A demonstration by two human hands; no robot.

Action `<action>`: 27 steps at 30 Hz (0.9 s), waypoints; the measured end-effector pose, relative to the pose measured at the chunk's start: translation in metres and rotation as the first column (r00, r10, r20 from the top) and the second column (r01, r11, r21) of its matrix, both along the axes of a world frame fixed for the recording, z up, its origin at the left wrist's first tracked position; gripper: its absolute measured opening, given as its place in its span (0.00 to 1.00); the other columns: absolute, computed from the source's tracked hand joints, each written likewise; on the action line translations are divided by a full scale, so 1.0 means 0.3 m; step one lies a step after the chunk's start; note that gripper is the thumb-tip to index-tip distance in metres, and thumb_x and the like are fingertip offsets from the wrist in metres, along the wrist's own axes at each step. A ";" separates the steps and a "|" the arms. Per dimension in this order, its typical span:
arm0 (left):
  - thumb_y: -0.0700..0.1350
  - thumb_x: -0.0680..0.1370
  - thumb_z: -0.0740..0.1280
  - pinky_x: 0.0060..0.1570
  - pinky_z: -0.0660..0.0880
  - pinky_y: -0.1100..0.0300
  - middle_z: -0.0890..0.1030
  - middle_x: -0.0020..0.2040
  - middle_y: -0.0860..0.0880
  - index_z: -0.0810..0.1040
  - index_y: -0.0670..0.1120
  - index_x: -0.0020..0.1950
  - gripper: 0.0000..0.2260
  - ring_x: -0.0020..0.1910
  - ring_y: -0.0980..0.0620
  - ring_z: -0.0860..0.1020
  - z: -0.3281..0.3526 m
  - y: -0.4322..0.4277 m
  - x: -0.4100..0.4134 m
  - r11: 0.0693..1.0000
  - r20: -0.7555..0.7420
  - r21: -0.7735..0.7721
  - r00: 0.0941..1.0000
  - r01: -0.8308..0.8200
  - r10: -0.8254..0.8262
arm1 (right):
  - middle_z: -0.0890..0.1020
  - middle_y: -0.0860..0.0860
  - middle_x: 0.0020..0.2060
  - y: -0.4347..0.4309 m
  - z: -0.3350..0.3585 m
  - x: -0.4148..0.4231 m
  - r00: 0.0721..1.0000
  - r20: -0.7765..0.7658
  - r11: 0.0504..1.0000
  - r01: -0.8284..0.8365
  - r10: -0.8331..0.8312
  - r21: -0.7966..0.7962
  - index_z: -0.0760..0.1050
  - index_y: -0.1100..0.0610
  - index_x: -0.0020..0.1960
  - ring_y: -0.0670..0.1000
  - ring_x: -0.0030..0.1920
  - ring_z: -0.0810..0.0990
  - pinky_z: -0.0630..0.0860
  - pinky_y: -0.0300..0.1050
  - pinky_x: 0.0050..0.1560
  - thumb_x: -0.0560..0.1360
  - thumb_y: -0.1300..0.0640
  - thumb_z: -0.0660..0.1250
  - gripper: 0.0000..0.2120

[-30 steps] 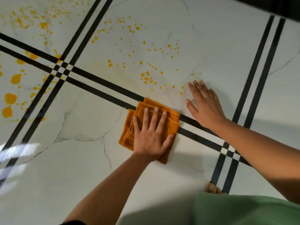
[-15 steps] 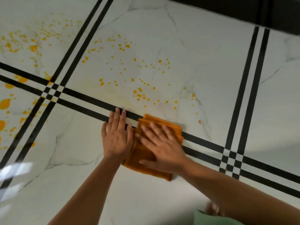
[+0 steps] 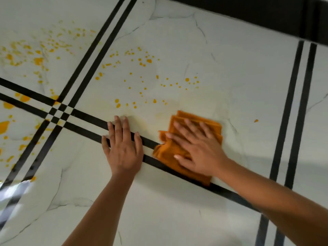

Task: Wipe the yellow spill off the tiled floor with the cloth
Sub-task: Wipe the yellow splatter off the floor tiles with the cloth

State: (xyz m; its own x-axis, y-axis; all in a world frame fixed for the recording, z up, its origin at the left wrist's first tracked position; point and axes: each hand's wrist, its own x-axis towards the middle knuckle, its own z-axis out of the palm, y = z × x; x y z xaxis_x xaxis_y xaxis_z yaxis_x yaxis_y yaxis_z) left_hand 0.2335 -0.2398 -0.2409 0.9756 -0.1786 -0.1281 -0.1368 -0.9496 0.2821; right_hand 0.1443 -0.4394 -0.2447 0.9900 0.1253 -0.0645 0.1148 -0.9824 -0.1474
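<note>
A folded orange cloth [image 3: 186,119] lies on the white tiled floor [image 3: 159,210], across the black double stripe. My right hand [image 3: 197,150] presses flat on it with fingers spread. My left hand [image 3: 123,148] rests flat on the floor just left of the cloth, over the stripe, touching nothing else. Yellow spill drops [image 3: 142,82] dot the tile beyond both hands. Bigger yellow blotches [image 3: 23,55] lie at the far left. A pale yellowish smear [image 3: 198,102] shows just beyond the cloth. One stray drop [image 3: 256,120] sits to the cloth's right.
Black double stripes cross at the left [image 3: 58,112] and run down the right side [image 3: 292,121]. A dark band [image 3: 266,16] borders the floor at the top right. Bright window glare [image 3: 12,194] lies on the tile at the lower left.
The cloth passed from my left hand to my right. My right hand has pushed it up and to the right over the spill. My left hand now rests on the bare floor.
</note>
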 end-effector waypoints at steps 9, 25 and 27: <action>0.56 0.78 0.44 0.72 0.40 0.51 0.49 0.77 0.49 0.48 0.48 0.77 0.27 0.76 0.52 0.44 -0.002 0.039 0.059 0.993 0.020 -0.042 0.994 -0.107 0.108 | 0.60 0.52 0.75 0.209 -0.021 0.376 0.996 0.001 0.996 0.087 -0.087 -0.006 0.59 0.45 0.74 0.58 0.75 0.54 0.51 0.63 0.70 0.74 0.34 0.47 0.32; 0.59 0.76 0.34 0.69 0.31 0.48 0.40 0.77 0.48 0.33 0.49 0.73 0.28 0.73 0.49 0.34 -0.017 0.307 0.259 1.000 -0.015 0.021 1.000 -0.012 0.012 | 0.33 0.49 0.75 0.333 0.076 0.605 0.866 -0.402 0.954 0.268 -0.298 -0.132 0.28 0.42 0.73 0.57 0.74 0.33 0.40 0.64 0.72 0.71 0.27 0.38 0.38; 0.58 0.78 0.37 0.69 0.33 0.47 0.39 0.77 0.48 0.33 0.48 0.72 0.27 0.73 0.48 0.34 0.003 0.307 0.263 1.000 -0.045 -0.007 0.999 0.007 -0.007 | 0.30 0.51 0.74 0.354 0.139 0.655 0.744 -0.590 0.950 0.239 -0.313 -0.203 0.26 0.44 0.72 0.59 0.74 0.33 0.43 0.66 0.72 0.73 0.29 0.44 0.39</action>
